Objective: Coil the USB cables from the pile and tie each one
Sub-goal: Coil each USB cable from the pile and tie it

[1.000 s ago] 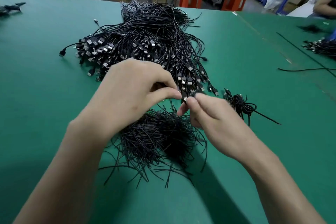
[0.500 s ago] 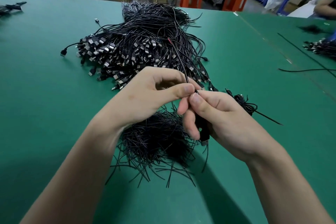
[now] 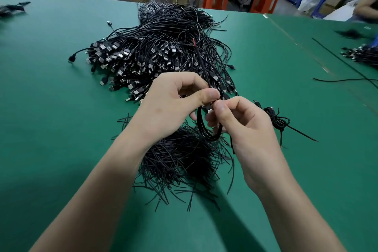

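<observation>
Our left hand and right hand both pinch the part-coiled cable just above the tabletop, with the pile at twelve o'clock. We should wind even loops and pinch firmly.

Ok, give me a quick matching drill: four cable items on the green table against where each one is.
1 large pile of black USB cables with silver plugs
2 heap of short black tie wires
3 small tied black cable coil
4 black cable loop

A pinched between left hand and right hand
B far middle of green table
C lying right of the right hand
D directly under both hands

Pairs: 1-B, 2-D, 3-C, 4-A
</observation>
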